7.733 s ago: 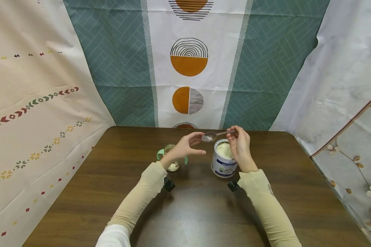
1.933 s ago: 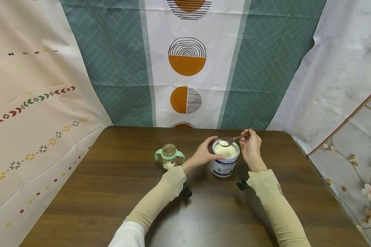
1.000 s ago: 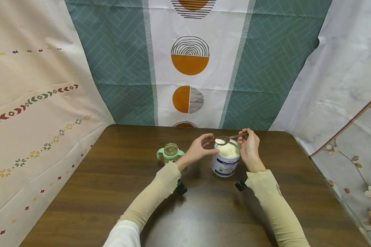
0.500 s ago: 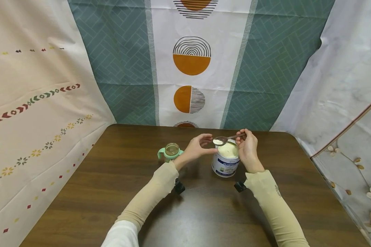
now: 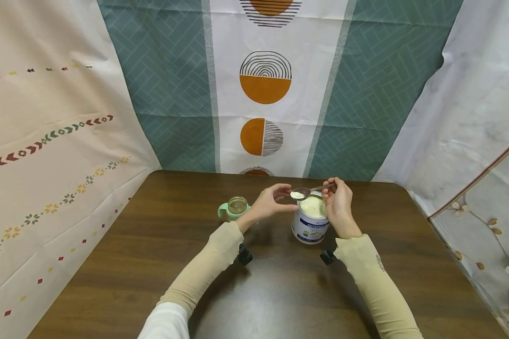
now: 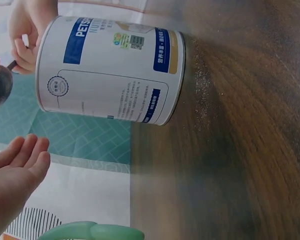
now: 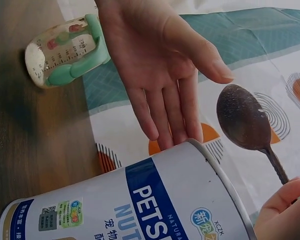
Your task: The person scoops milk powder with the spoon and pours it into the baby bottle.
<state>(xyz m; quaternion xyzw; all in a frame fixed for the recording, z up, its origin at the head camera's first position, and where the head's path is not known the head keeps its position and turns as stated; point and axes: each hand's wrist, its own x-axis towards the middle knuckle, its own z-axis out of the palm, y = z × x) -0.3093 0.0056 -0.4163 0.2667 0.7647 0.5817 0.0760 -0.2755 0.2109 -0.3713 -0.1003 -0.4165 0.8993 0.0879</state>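
My right hand point(image 5: 338, 207) pinches the handle of a see-through brownish spoon point(image 5: 303, 192). White powder lies in its bowl, which is over the far left rim of the tin. Fingers spread and thumb out, my left hand point(image 5: 268, 203) is beside and below the spoon bowl; in the right wrist view its palm point(image 7: 160, 65) holds nothing. The tin point(image 5: 310, 228), white and blue with "PETS" lettering, stands upright and uncovered, with pale yellow powder inside. A baby bottle point(image 5: 237, 206) with mint-green handles stands left of it, uncapped and partly hidden by my left wrist.
Everything stands on a dark brown wooden table point(image 5: 263, 292). Specks of powder point(image 6: 202, 90) lie on the wood near the tin's base. Patterned cloths point(image 5: 265, 89) hang behind and at both sides.
The spoon, loaded with powder, has moved left from over the middle of the tin toward my left hand. My left hand has let go of the tin and shifted left.
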